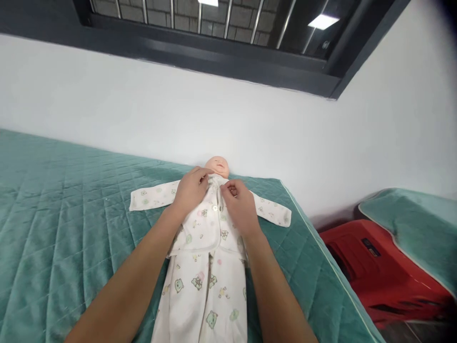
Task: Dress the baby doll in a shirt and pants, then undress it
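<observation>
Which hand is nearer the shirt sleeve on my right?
Right: your right hand is beside that sleeve; your left hand is across the shirt, near the doll's chin.

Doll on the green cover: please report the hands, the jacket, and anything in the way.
Left hand, right hand at upper jacket, one each side. Sleeves spread outward, button visible. Hands partly hide jacket's upper front.

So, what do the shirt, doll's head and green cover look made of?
Shirt: matte printed cloth, perhaps cotton, with soft creases and no shine.
Doll's head: likely plastic or vinyl, smooth and moulded; hardness unclear.
Green cover: quilted, velvety fabric, possibly polyester; stitched lines and a faint sheen show.
</observation>
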Motion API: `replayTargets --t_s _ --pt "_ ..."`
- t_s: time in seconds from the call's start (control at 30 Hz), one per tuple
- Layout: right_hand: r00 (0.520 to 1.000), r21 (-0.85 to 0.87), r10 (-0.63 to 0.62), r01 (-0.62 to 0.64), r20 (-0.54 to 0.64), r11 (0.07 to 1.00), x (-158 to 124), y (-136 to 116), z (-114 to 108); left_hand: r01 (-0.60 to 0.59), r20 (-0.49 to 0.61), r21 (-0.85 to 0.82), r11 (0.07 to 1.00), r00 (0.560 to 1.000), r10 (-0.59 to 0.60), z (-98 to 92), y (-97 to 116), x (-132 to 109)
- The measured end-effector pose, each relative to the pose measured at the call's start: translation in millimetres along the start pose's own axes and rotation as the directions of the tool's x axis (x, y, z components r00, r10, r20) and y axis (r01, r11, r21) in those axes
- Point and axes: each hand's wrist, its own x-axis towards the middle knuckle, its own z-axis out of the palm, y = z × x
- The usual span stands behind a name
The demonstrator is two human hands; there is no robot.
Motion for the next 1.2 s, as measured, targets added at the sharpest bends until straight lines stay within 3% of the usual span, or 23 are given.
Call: replayTargets --t_s 0.13,0.23,0.43,0.77,1.07,1.2 --pt "0.999 -0.231 -0.045 0.039 -0.017 0.972 -15.9 -10.7 9.1 0.073 -0.019 -0.153 0.986 0.997 -0.077 -6.8 8.8 -20.0" --pt "0.999 -0.255 -0.020 0.008 -0.043 0.967 -22.3 -9.9 12.4 0.110 0.039 -0.203 0.973 0.994 -0.105 -10.5 15.4 -30.8" --pt "0.993 -0.056 0.095 -0.099 -0.067 0.994 -19.7 -0.6 12.3 0.080 0.109 -0.095 0.992 0.992 -0.070 -9.9 18.1 -29.9" --pt "0.972 0.298 0.206 -0.230 0.110 0.926 -3.9 12.8 3.5 0.112 0.151 -0.126 0.986 0.984 -0.093 -12.4 22.0 -23.2" --pt "0.942 0.366 0.250 -0.319 0.224 0.874 -3.3 5.6 -0.8 0.141 0.128 -0.278 0.950 0.986 -0.109 -10.7 16.2 -24.2" --pt "0.941 0.352 0.225 -0.307 0.254 0.884 -2.0 2.4 -0.5 0.215 0.119 -0.286 0.934 0.975 -0.188 -11.2 15.8 -23.5"
